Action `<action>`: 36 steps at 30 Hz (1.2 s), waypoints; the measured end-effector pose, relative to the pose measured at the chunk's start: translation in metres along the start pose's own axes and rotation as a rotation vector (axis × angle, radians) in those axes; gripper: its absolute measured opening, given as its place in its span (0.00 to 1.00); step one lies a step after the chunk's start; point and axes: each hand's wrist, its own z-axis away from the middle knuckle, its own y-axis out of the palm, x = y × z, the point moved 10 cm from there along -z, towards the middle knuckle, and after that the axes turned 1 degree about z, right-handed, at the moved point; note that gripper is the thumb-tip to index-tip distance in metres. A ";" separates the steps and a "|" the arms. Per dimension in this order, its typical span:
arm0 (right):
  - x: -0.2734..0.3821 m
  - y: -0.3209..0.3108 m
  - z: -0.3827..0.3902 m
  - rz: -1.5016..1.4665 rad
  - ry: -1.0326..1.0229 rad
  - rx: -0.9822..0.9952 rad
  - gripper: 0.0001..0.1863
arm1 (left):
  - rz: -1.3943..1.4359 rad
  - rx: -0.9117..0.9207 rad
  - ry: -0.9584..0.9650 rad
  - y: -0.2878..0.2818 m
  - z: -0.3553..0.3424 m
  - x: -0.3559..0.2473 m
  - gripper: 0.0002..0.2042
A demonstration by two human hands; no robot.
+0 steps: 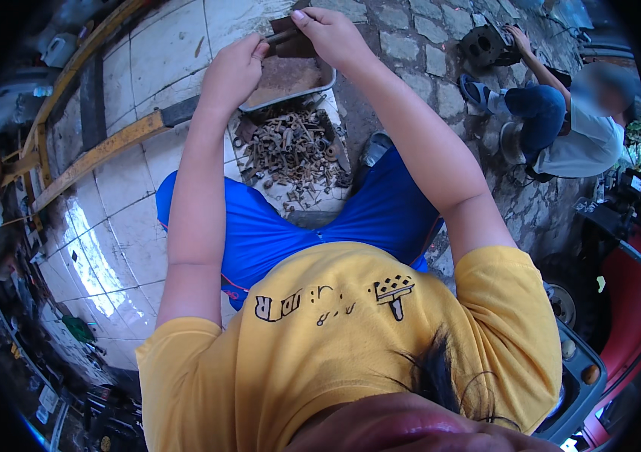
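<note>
Both of the person's own hands are extended forward to the upper part of the view. The left hand (233, 74) is clamped on the left end of a dark brown, flat-looking piece with a rod-like strip across it (284, 39); the thumb lies against it. The right hand (331, 36) is clamped on the same piece from the right, thumb extended along the far edge. The fingers beneath are hidden, and the exact nature of the piece cannot be determined.

The piece is located between the two hands, over a pale-rimmed, shallow tray (290, 99) with a rusty brown interior. On the near side of the tray, a heap of small rusty and grey metal parts (290, 151) lies between the person's knees, with loose pieces scattered toward the body. White glossy floor tiles (124, 188) extend to the left, crossed by a worn yellow beam (113, 157); grey stone paving (399, 47) lies to the right.

The person wears bright blue trousers (260, 218) and a yellow T-shirt with dark print (320, 331). At upper right, a seated co-worker (588, 143) has one hand on a dark metal part with round openings (482, 47). A red vehicle body (640, 294) stands at the right edge
</note>
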 end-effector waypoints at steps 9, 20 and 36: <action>0.017 0.009 0.006 0.130 -0.032 0.062 0.22 | 0.002 -0.038 0.066 -0.005 0.000 -0.007 0.13; 0.012 -0.002 0.005 0.020 0.037 0.002 0.21 | -0.011 0.003 -0.029 -0.006 0.001 -0.001 0.13; 0.031 0.008 0.015 0.154 -0.106 0.009 0.20 | -0.064 -0.049 0.050 -0.010 0.000 -0.005 0.12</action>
